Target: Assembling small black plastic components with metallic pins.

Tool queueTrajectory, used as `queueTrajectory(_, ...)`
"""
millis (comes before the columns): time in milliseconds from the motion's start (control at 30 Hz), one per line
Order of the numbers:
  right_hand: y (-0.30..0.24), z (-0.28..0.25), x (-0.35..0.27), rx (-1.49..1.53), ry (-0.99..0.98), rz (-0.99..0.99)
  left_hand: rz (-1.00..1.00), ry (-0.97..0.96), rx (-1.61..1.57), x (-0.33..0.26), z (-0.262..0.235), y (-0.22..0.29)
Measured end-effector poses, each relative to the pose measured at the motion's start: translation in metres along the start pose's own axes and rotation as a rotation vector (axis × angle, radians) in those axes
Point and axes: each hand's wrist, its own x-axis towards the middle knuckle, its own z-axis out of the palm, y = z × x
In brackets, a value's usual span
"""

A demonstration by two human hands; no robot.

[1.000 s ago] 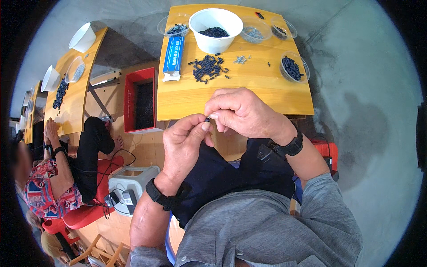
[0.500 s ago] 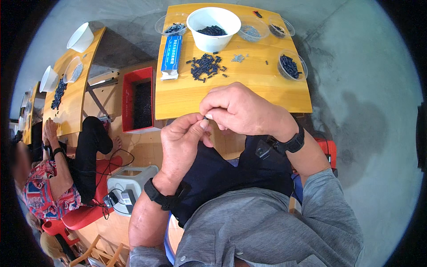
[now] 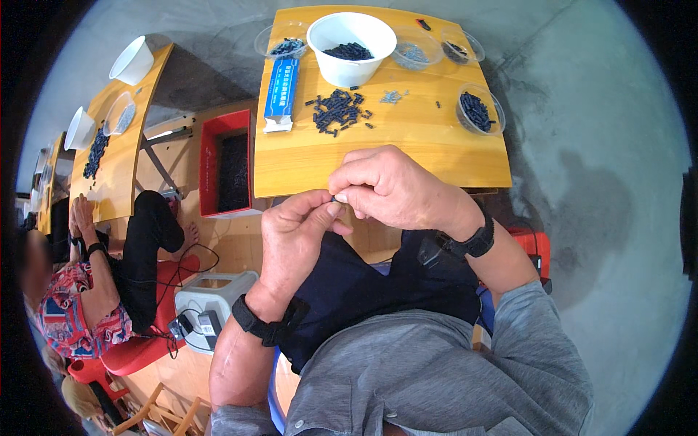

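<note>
My left hand (image 3: 294, 229) and my right hand (image 3: 396, 185) meet fingertip to fingertip just off the table's near edge. Both are closed in a pinch on a small black piece (image 3: 334, 198), mostly covered by the fingers, so its exact shape cannot be made out. Beyond them, a loose pile of short black cylindrical parts (image 3: 338, 110) lies on the wooden table (image 3: 436, 160). To the right of that pile is a little heap of small silvery pins or screws (image 3: 393, 97). A white tub (image 3: 342, 73) behind the pile has more black parts in its bottom.
Clear shallow bowls stand around the tub, among them one of black parts (image 3: 477, 112) and one of silvery pieces (image 3: 413, 54). A blue-and-white box (image 3: 281, 94) lies at the table's left. A red bin (image 3: 211, 167) is on the floor. Another person (image 3: 87, 298) sits at a table further left.
My hands stay together on the small piece. The right hand has dipped slightly toward me, its fingers shifted a little; the table contents look the same.
</note>
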Motion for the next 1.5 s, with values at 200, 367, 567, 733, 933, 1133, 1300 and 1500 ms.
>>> queueTrajectory(200, 0.004, 0.009, -0.003, 0.144, 0.09, 0.109, -0.032, 0.015, -0.02, 0.002, -0.003, 0.002)
queueTrajectory(367, 0.011, 0.009, -0.004, 0.076, 0.113, -0.078, -0.067, 0.003, -0.111, 0.002, -0.003, 0.003)
queueTrajectory(567, 0.017, 0.011, -0.001, -0.005, 0.126, -0.185, -0.039, 0.0, -0.084, 0.002, -0.005, 0.001)
queueTrajectory(733, 0.016, 0.013, -0.001, -0.007, 0.13, -0.191, -0.045, 0.012, -0.087, 0.001, -0.006, -0.002)
queueTrajectory(933, 0.021, 0.02, -0.003, -0.043, 0.174, -0.207, -0.081, 0.023, -0.051, 0.001, -0.005, 0.0)
queueTrajectory(1133, 0.03, 0.024, -0.011, 0.029, 0.136, -0.137, -0.128, -0.024, -0.019, -0.002, -0.001, -0.015)
queueTrajectory(1300, 0.037, 0.001, -0.008, 0.246, -0.154, 0.107, -0.14, -0.04, -0.015, -0.003, 0.001, -0.01)
queueTrajectory(1500, 0.149, -0.025, 0.018, -0.256, 0.464, 0.248, -0.077, -0.016, -0.1, 0.001, -0.004, -0.006)
